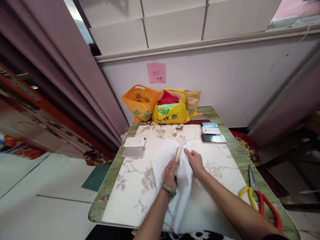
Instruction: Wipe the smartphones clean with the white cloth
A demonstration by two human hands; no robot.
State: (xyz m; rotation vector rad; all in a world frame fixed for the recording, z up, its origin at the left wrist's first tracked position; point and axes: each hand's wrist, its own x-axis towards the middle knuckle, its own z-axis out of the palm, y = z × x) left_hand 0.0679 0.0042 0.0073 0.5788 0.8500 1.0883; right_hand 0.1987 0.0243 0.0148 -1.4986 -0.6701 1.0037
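My left hand [170,173], with a green bangle on its wrist, is closed around a slim beige object [178,156], seen nearly edge-on; its kind is unclear. A white cloth [184,185] spreads around that object and hangs down toward the table's front edge. Its upper right part is pinched in my right hand [195,161], thumb and fingers together. Both hands are over the middle of the table. Beyond them stand a small white bottle [174,132] and a small metallic item [179,128].
Two phones [133,152] lie on the left. Three more phones [213,138] are at right. Large scissors [257,195] with red and yellow handles rest at the right edge. An orange bag [141,106], a yellow bag [172,116] and a brown pouch [193,99] stand at the back.
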